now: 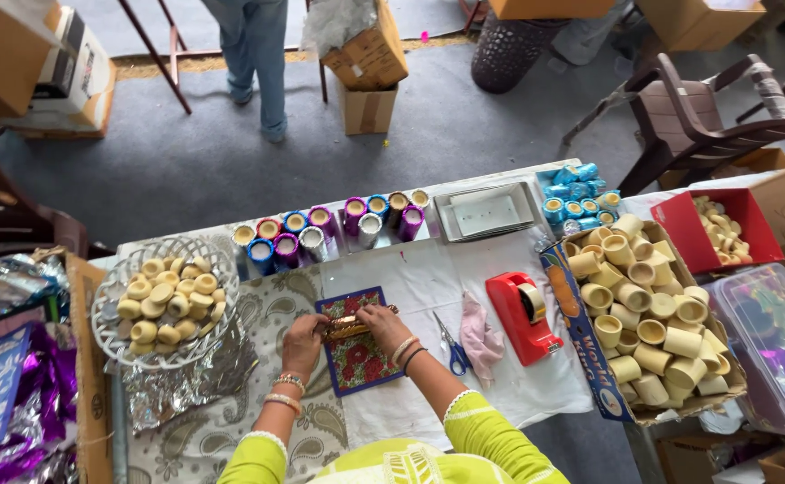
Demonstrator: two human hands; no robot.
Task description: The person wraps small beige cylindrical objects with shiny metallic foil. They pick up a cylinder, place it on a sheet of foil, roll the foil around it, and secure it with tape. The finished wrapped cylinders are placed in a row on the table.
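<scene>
Both hands meet on a small cylinder wrapped in shiny gold foil [349, 325], held over a blue tile with a red flower pattern [357, 355]. My left hand [303, 339] grips the cylinder's left end. Its right end is in the fingers of my right hand [385, 326]. Bangles ring both wrists, and the sleeves are lime green.
A white basket of cream cylinders [166, 300] sits left, crumpled silver foil [182, 385] below it. Foil-wrapped cups in several colours [329, 228] line the back. Blue scissors [453, 350], a pink cloth [482, 336], a red tape dispenser [525, 315] and a box of bare cups [648, 318] lie right. A person's legs [258, 54] stand beyond the table.
</scene>
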